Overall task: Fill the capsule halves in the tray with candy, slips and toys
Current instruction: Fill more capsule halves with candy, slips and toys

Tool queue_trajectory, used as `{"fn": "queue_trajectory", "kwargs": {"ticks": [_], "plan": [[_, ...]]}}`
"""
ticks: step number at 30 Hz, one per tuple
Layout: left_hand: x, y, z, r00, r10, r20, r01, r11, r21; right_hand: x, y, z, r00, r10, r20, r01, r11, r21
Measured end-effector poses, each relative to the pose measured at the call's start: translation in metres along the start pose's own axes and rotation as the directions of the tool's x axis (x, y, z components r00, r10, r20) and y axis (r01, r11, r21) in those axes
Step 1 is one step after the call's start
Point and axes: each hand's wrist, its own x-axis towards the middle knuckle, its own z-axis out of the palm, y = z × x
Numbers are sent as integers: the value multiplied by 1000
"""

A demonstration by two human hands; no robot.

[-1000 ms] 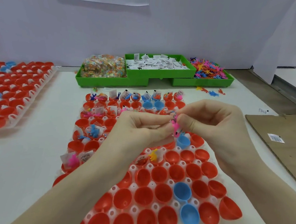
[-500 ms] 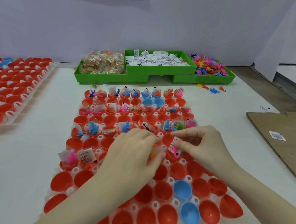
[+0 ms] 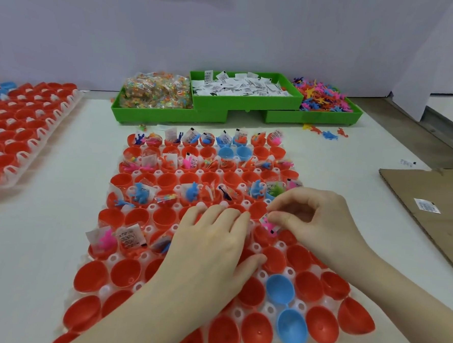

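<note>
Clear tray [image 3: 147,227] of red and blue capsule halves sits centre on the white table [image 3: 44,226]. Far rows toward 12 o'clock already hold toys, slips and candy bags; near rows toward 6 o'clock are bare cups, two blue ones [image 3: 279,287] at about 5 o'clock.

Left hand [image 3: 213,244] lies flat, palm down, on the tray's middle, fingers straight and close together, pointing to 12 o'clock — holds nothing visible.

Right hand [image 3: 315,224] sits at 3 o'clock of the left hand, fingers curled; thumb and forefinger pinch a pink toy with a white slip [image 3: 268,224] down at a red capsule half [image 3: 262,236] just right of the left fingertips.

At 12 o'clock, past the tray: green bins — candy bags [image 3: 156,94] left, paper slips [image 3: 241,86] middle, mixed colour toys [image 3: 322,97] right; a few loose toys [image 3: 328,133] on the table in front.

Second tray of red halves [image 3: 18,129] at 10 o'clock. Cardboard sheet [image 3: 435,210] at 3 o'clock.
</note>
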Motion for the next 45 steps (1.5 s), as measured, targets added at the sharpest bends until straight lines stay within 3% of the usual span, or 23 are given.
{"fn": "queue_trajectory", "kwargs": {"ticks": [8, 14, 19, 27, 33, 37, 45], "plan": [[1, -2, 2, 1000, -1, 24, 2, 1000, -15, 3, 5, 0, 974, -158, 159, 190, 959, -211], [2, -4, 4, 1000, 21, -4, -21, 1000, -12, 8, 4, -1, 907, -259, 331, 379, 844, -379], [2, -4, 4, 999, 34, -21, -34, 999, -12, 9, 3, -4, 939, -182, 291, 278, 901, -333], [4, -7, 2, 999, 34, -8, -34, 999, 10, 4, -1, -1, 939, -162, 302, 277, 877, -392], [2, -8, 3, 994, 77, -71, -78, 997, 0, 15, -3, -9, 888, -53, 458, 245, 895, -373], [0, -6, 6, 978, 140, -155, -137, 990, 27, 13, -3, -12, 895, -79, 439, 236, 919, -316], [4, -4, 9, 977, 165, -136, -160, 986, 45, 10, -8, -14, 898, -100, 427, 246, 921, -301]]}}
